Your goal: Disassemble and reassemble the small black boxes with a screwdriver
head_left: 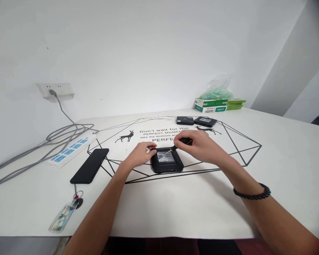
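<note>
A flat black electronic box (177, 164) lies on the table, a printed silver label on its upper face and ports along its near edge. My left hand (140, 153) grips it at the left edge, thumb and fingers bent at the far left corner. Something small and white (148, 150) shows by those fingers; I cannot make out what it is. My right hand (199, 145) is closed around the dark handle of a screwdriver (173, 148). Its thin shaft slants down leftward over the label to the box's left side. The tip's exact contact is too small to tell.
Two similar black boxes (185, 120) (205, 121) lie farther back. Green and white cartons (211, 103) with a plastic bag (218, 88) stand by the wall. Leftward are a black phone (90, 165) with a keychain (62, 216), a power strip (72, 150) and grey cables (66, 136).
</note>
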